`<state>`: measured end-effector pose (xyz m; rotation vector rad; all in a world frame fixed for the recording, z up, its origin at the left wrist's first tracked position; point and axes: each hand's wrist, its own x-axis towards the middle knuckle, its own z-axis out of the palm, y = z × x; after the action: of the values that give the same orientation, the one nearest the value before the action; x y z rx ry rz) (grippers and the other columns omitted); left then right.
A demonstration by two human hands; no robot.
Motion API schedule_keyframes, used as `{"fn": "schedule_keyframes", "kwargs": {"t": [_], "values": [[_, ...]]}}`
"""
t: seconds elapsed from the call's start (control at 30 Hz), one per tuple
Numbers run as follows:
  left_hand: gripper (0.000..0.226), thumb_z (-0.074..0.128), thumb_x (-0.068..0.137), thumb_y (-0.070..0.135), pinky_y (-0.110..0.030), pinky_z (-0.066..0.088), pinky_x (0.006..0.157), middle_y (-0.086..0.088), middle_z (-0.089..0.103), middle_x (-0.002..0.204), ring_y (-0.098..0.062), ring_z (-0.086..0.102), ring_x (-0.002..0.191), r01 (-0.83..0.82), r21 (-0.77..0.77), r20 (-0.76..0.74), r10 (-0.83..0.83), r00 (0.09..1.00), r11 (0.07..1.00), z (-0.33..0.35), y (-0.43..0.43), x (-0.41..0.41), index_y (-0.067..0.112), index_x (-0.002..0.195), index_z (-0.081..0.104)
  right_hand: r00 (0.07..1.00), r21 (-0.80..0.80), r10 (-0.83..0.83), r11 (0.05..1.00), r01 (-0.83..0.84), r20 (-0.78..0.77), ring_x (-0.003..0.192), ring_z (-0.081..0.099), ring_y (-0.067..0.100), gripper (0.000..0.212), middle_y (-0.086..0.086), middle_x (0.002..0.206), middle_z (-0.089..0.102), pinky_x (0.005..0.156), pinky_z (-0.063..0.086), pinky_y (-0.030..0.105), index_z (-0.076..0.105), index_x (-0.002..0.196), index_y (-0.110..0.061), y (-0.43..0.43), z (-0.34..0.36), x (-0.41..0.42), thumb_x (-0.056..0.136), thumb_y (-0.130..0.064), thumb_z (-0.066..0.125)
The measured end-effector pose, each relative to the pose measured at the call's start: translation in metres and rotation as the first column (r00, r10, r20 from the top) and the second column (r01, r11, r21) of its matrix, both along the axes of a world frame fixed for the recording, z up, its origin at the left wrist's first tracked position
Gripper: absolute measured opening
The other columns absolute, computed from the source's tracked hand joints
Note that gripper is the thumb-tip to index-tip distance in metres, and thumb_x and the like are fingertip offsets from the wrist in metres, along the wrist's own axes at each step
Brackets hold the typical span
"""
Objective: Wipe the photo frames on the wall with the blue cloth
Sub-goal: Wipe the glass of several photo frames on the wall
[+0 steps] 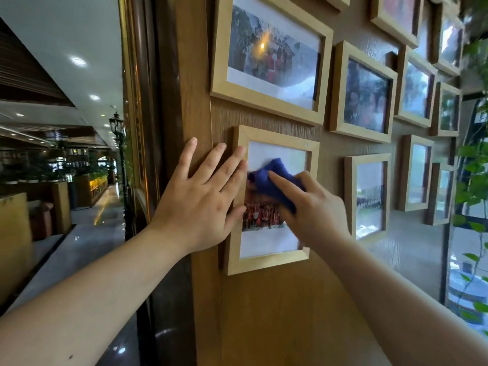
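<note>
Brown wood panelling (277, 313) is seen across the wall, and against its left part the left hand (200, 196) is laid flat with fingers spread, the fingertips resting on the left rail of the lower pale wooden frame (264, 265). Just to the right, the blue cloth (272, 180) is pressed onto the glass of that frame, bunched and gripped under the right hand (309, 204), whose forefinger is stretched across it. Further right and above, more photo frames (364, 91) are hung on the wall, and green leaves (472, 165) are seen at the right edge.
</note>
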<state>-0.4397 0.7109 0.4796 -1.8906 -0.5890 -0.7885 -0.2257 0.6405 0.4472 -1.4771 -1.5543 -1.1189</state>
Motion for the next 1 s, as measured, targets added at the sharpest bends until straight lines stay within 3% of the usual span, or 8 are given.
{"fn": "schedule_keyframes", "kwargs": {"t": [0.17,0.37,0.63,0.77,0.87,1.0], "values": [[0.067,0.03,0.095,0.051,-0.064,0.004,0.116,-0.011,0.025,0.158,-0.034,0.025,0.143,0.012,0.011,0.005,-0.012,1.0,1.0,0.0,0.0,0.001,0.011,0.148,0.025,0.973,-0.047,-0.165,0.986,0.159,-0.161,0.065,0.05,0.02,0.054,0.008,0.099,0.056,0.05,0.042,0.029,0.048,0.133,-0.026,-0.011,-0.02,0.033,0.082,-0.027,0.064],[0.065,0.022,0.096,0.049,-0.064,0.003,0.116,-0.012,0.024,0.158,-0.035,0.025,0.143,-0.009,0.027,-0.004,0.009,1.0,1.0,0.0,0.001,0.001,0.011,0.149,0.023,0.997,-0.129,0.048,0.991,-0.039,0.068,0.071,0.044,0.01,0.054,0.002,0.108,0.051,0.051,0.042,0.024,0.038,0.138,-0.029,-0.002,-0.038,-0.014,0.086,-0.037,0.05],[0.067,0.025,0.095,0.051,-0.064,0.001,0.116,-0.012,0.024,0.158,-0.035,0.024,0.143,-0.009,0.031,0.003,0.008,1.0,0.999,0.0,0.002,0.002,0.011,0.148,0.024,0.989,-0.115,-0.126,0.986,0.118,-0.072,0.065,0.056,0.023,0.049,0.004,0.095,0.057,0.046,0.04,0.027,0.054,0.126,-0.026,-0.02,-0.061,0.022,0.078,-0.026,0.064],[0.067,0.025,0.095,0.051,-0.065,0.002,0.115,-0.012,0.023,0.159,-0.035,0.024,0.144,-0.009,0.033,0.004,0.009,1.0,0.999,-0.001,0.003,0.001,0.011,0.149,0.024,0.995,-0.282,0.016,0.959,0.013,0.099,0.071,0.054,0.017,0.052,0.001,0.107,0.053,0.052,0.046,0.029,0.041,0.134,-0.031,-0.02,-0.063,0.0,0.083,-0.034,0.052],[0.067,0.026,0.095,0.05,-0.065,0.003,0.115,-0.012,0.024,0.159,-0.034,0.025,0.144,-0.013,0.044,0.004,0.013,1.0,0.999,-0.001,0.003,0.002,0.01,0.149,0.024,0.975,-0.387,0.099,0.922,-0.015,0.197,0.07,0.052,0.019,0.053,0.004,0.104,0.052,0.05,0.048,0.032,0.037,0.137,-0.031,-0.019,-0.065,-0.011,0.086,-0.033,0.052],[0.067,0.027,0.095,0.05,-0.064,0.001,0.116,-0.012,0.024,0.159,-0.034,0.024,0.144,-0.012,0.052,0.004,0.012,1.0,0.999,0.0,0.003,0.002,0.01,0.148,0.024,0.974,-0.361,0.02,0.93,0.065,0.226,0.069,0.056,0.022,0.048,0.006,0.1,0.055,0.047,0.05,0.037,0.044,0.133,-0.03,-0.027,-0.064,0.006,0.086,-0.032,0.054]]}}
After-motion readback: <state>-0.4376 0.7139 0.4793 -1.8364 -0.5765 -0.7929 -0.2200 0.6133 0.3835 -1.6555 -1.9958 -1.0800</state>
